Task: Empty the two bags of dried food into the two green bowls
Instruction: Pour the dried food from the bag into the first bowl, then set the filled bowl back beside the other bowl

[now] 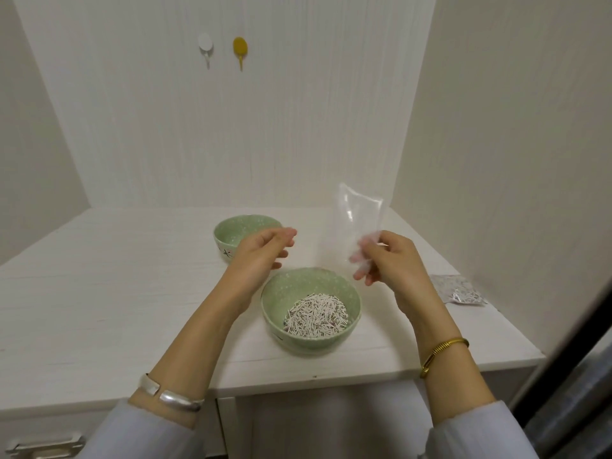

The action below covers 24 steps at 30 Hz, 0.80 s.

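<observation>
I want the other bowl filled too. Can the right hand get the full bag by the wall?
Probably not yet: the right hand holds the empty bag. The way to the full bag is free once it lets go.

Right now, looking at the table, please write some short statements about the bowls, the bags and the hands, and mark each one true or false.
1. The near bowl holds pale dried food. True.
2. The right hand holds a full bag. False: the clear bag in its grip looks empty.
3. The far bowl is heaped with food. False: its visible inside is bare.
4. A second bag, still filled, lies on the table to the right. True.
5. The left hand holds a spoon. False: it holds nothing.
</observation>
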Tool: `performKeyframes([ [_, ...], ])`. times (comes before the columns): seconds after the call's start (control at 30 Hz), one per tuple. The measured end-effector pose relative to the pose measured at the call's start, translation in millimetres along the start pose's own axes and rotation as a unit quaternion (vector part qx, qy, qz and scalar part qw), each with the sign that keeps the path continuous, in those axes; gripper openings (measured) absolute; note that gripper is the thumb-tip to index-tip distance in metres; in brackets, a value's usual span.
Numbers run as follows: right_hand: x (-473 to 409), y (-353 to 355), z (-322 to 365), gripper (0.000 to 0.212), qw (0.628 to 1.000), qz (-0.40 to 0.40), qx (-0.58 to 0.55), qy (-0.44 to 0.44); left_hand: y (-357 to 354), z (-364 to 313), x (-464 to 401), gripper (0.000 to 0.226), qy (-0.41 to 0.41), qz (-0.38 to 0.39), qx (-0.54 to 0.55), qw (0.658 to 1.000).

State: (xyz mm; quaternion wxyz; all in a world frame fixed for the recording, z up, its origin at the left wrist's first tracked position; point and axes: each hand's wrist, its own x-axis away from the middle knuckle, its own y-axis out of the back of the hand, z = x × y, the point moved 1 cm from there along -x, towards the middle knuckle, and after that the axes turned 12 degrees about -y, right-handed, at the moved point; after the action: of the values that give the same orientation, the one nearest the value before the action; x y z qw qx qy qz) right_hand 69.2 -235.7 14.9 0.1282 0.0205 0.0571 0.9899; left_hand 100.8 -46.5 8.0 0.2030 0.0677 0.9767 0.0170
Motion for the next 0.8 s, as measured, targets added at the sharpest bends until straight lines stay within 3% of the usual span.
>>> performKeyframes([
  [0.1, -5, 13, -13, 0.017, 0.996, -0.062, -0.018, -0.062, 11, 8, 9, 0.014, 0.082, 0.058, -0.060, 0.993],
  [0.2, -11, 24, -31, 0.033, 0.990, -0.089, 0.034, -0.106, 18, 11, 24, 0.021, 0.143, 0.116, -0.069, 0.981],
  [0.33, -17, 28, -45, 0.040, 0.979, -0.107, 0.105, -0.136, 22, 21, 34, 0.036, 0.222, 0.148, -0.030, 0.963],
  [0.5, -24, 28, -55, 0.038, 0.955, -0.122, 0.235, -0.137, 21, 24, 40, 0.042, 0.309, 0.201, 0.103, 0.924],
  [0.63, -23, 29, -55, 0.035, 0.936, -0.145, 0.291, -0.134, 18, 26, 45, 0.048, 0.335, 0.182, 0.214, 0.899],
  [0.8, -21, 27, -55, 0.036, 0.931, -0.160, 0.305, -0.125, 10, 32, 50, 0.059, 0.304, 0.120, 0.277, 0.903],
])
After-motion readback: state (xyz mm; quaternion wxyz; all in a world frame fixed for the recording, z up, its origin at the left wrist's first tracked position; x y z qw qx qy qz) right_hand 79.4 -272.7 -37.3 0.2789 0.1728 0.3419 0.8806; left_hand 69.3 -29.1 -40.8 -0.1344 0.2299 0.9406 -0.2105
